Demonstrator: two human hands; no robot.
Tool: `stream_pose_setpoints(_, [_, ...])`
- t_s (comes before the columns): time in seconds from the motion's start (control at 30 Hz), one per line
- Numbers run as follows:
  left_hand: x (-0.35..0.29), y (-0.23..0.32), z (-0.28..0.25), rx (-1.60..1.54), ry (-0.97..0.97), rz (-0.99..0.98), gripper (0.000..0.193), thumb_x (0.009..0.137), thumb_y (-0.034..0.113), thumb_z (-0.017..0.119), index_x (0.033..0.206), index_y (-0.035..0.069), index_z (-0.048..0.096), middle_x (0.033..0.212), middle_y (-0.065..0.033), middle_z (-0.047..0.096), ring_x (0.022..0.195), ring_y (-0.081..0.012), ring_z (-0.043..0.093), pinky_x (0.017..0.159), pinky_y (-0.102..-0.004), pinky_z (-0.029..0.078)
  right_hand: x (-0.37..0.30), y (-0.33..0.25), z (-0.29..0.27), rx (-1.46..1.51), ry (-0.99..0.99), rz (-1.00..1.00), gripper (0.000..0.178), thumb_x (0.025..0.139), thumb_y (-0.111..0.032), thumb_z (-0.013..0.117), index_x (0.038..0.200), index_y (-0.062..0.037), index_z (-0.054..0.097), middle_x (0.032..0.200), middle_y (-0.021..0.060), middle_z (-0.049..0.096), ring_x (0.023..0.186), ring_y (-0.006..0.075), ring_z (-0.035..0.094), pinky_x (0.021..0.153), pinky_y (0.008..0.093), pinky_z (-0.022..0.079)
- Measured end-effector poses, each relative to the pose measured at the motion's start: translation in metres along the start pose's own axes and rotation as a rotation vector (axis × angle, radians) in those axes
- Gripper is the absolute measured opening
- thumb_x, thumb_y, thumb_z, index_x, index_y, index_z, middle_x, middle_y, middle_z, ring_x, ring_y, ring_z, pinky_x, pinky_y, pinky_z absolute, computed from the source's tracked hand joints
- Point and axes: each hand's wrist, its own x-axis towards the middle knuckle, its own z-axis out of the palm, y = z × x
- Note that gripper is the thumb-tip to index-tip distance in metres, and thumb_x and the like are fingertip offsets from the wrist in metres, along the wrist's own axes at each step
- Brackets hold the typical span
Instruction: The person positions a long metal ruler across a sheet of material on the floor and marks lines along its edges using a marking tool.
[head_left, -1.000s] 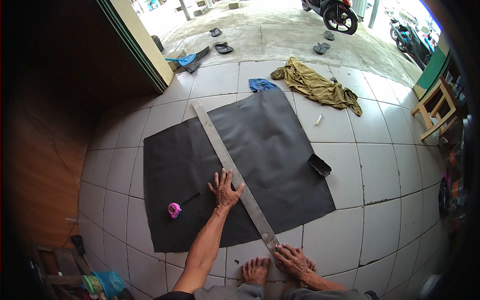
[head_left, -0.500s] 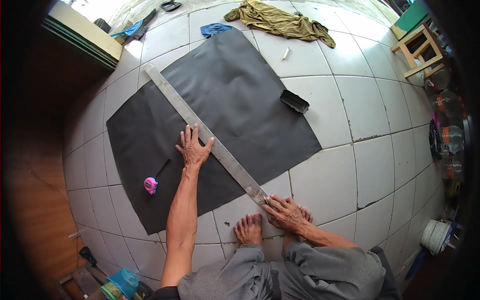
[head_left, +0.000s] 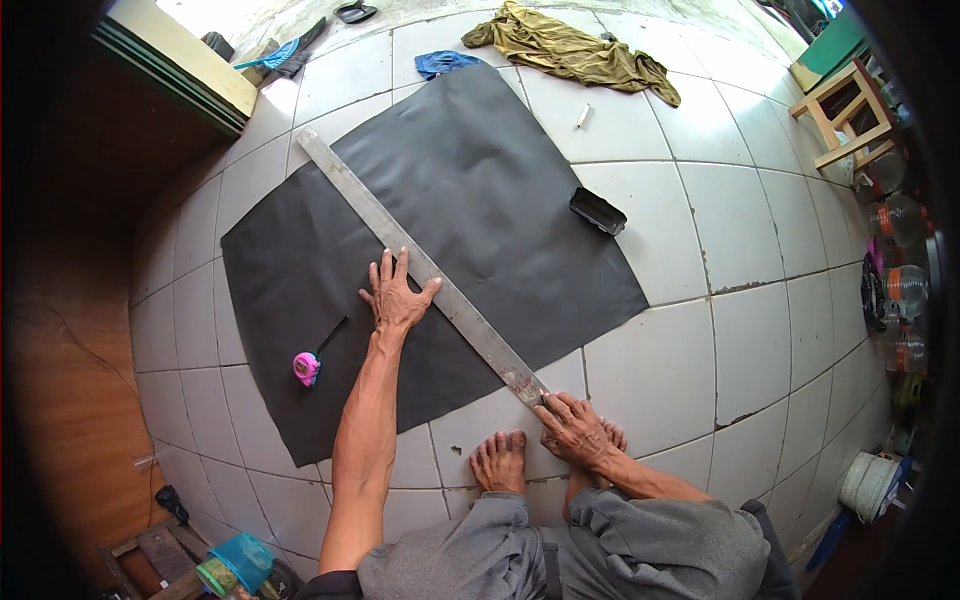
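A long grey metal straightedge [head_left: 440, 285] lies diagonally across a black sheet [head_left: 480, 210], which looks like smooth leatherette, on the floor. My left hand [head_left: 398, 300] rests with spread fingers at the middle of the straightedge, fingertips and thumb pressing its left edge. At the near end, just beyond the sheet's edge, my right hand [head_left: 577, 432] is closed, its fingers curled. A small dark tip shows by those fingers; what they hold is too small to make out. Left of my left forearm, a pink tape measure [head_left: 306, 368] sits on the sheet with a short dark strip sticking out.
By the sheet's right edge is a black tray-like box [head_left: 598, 211]. Farther off lie a white marker-like stick [head_left: 583, 116], a blue cloth [head_left: 445, 64] and an olive cloth [head_left: 575, 50]. A wooden stool [head_left: 845, 115] and plastic bottles [head_left: 905, 290] line the right side.
The whole view has shifted slightly to the right and down. Both hands stay at nearly the same places on the straightedge.
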Motion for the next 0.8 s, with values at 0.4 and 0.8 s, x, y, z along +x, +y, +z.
stream_pose_setpoints(0.4, [0.01, 0.015, -0.037, 0.124, -0.254, -0.042, 0.119, 0.07, 0.069, 0.077, 0.162, 0.02, 0.017, 0.169, -0.0129, 0.008, 0.154, -0.0424, 0.007, 0.113, -0.0735, 0.021, 0.022, -0.011, -0.032, -0.041, -0.226, 0.032, 0.05, 0.084, -0.023, 0.069, 0.13, -0.0082, 0.057, 0.132, 0.0135, 0.058, 0.121, 0.0281, 0.055, 0.088, 0.0471, 0.047])
stream_pose_setpoints(0.8, [-0.004, 0.005, -0.026, 0.03, -0.231, -0.031, 0.113, 0.072, 0.067, 0.075, 0.161, 0.024, 0.021, 0.169, -0.0096, 0.008, 0.154, -0.0406, 0.008, 0.115, -0.0736, 0.016, 0.023, -0.01, -0.043, 0.012, -0.417, 0.008, 0.05, 0.088, -0.024, 0.068, 0.134, -0.01, 0.054, 0.139, 0.0169, 0.054, 0.128, 0.0318, 0.051, 0.097, 0.0487, 0.045])
